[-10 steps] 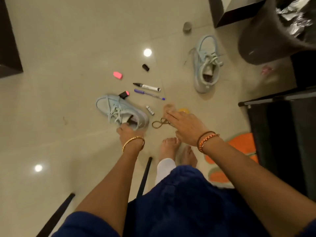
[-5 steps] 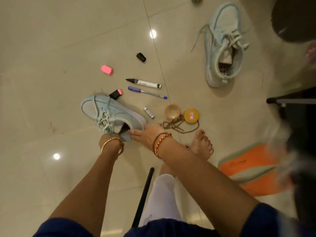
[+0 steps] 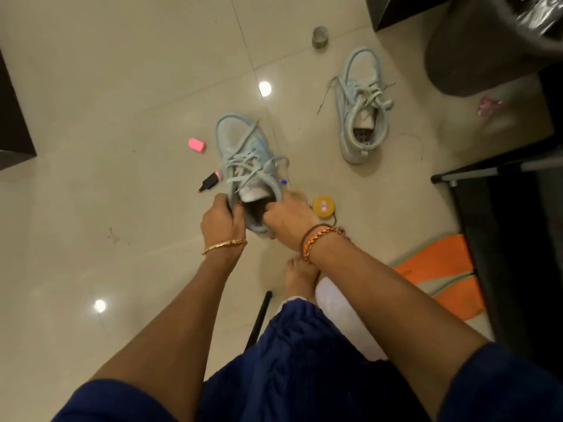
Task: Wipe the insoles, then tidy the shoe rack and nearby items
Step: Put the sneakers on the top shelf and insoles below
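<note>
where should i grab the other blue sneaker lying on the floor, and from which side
Grip the second sneaker at its heel collar, coming from above on the heel end nearest you. It sits upright on its sole, toe pointing away, with the opening facing up, so the fingers can probably hook inside the collar. Avoid the loose laces trailing off to its left.

near pale-blue lace-up sneaker (image 3: 246, 153) was held between left hand (image 3: 221, 222) and right hand (image 3: 289, 222) | pink rectangular eraser (image 3: 197, 145) lay left of it | second pale-blue sneaker (image 3: 362, 108) lay right, farther off
</note>
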